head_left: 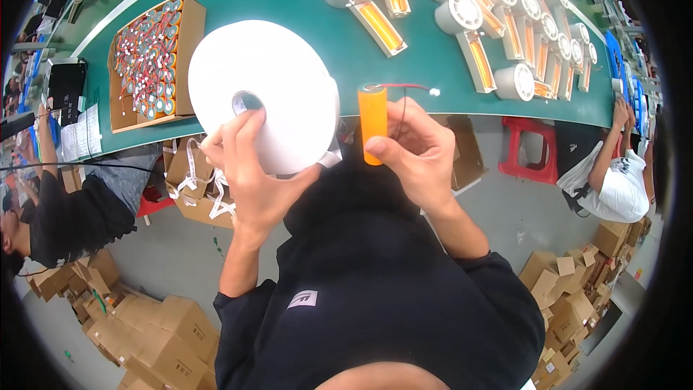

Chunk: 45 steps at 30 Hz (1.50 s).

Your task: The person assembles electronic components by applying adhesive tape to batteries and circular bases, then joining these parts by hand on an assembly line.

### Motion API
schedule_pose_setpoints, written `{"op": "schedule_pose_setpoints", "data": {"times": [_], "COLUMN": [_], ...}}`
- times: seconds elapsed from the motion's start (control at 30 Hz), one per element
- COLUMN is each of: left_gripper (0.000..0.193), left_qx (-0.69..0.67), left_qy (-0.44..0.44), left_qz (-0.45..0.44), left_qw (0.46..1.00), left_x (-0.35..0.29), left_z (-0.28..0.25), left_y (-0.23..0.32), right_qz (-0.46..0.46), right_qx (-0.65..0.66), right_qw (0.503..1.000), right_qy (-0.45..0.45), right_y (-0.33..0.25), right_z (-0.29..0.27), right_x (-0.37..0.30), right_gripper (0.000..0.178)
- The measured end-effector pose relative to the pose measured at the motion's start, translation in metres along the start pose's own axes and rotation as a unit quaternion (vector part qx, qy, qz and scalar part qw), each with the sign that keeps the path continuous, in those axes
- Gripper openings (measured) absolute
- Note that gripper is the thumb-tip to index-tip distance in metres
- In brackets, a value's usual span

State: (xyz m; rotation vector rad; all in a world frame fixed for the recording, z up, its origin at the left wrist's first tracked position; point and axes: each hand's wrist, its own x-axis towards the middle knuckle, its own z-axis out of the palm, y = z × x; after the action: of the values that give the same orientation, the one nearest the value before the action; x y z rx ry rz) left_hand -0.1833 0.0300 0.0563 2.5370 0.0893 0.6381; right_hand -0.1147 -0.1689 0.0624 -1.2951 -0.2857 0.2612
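Note:
My left hand (249, 162) grips a large roll of white tape (281, 94), its fingers at the core hole and its thumb at the lower rim. A short loose end of tape sticks out beside that thumb. In my right hand (422, 152), pinched between thumb and fingers, an orange cylindrical battery (373, 126) stands upright, just right of the roll and apart from it. Red and black wires run from its top to a small white connector (434, 92). The fingers behind the battery are partly hidden.
On the green table (289, 0), a cardboard box (189, 50) of wired batteries stands left, and several white fan-like units (462, 14) with orange-filled handles lie right. Below are a carton with white strips (191, 173), a red stool (527, 148) and stacked boxes (159, 332). People work at both sides.

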Motion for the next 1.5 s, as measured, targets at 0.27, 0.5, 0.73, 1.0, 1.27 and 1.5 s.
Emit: {"op": "schedule_pose_setpoints", "data": {"times": [0.27, 0.5, 0.73, 1.0, 1.27, 1.5], "left_gripper": [0.080, 0.084, 0.084, 0.090, 0.087, 0.082], "left_qx": [-0.003, 0.070, 0.077, -0.022, -0.003, -0.100], "left_qy": [-0.010, -0.011, 0.020, 0.042, 0.103, 0.142], "left_qz": [0.009, 0.054, 0.080, -0.013, -0.058, -0.150], "left_qw": [1.000, 0.996, 0.994, 0.999, 0.993, 0.973], "left_x": [-0.002, 0.002, 0.007, 0.020, 0.019, 0.018], "left_z": [-0.001, -0.002, 0.009, 0.024, 0.046, 0.058], "left_y": [0.002, 0.005, 0.008, 0.032, 0.030, 0.045], "right_qz": [0.016, 0.038, 0.098, 0.026, -0.015, -0.142], "right_qx": [-0.016, -0.069, 0.012, -0.011, -0.001, 0.174], "right_qw": [1.000, 0.997, 0.995, 0.998, 0.995, 0.958], "right_qy": [0.001, -0.014, -0.013, 0.057, 0.102, 0.178], "right_y": [0.005, 0.003, -0.001, -0.007, -0.007, 0.009], "right_z": [0.004, 0.000, 0.003, 0.014, 0.023, 0.047], "right_x": [0.004, 0.010, 0.029, 0.044, 0.047, 0.048], "right_gripper": [0.040, 0.036, 0.028, 0.030, 0.032, 0.035]}}
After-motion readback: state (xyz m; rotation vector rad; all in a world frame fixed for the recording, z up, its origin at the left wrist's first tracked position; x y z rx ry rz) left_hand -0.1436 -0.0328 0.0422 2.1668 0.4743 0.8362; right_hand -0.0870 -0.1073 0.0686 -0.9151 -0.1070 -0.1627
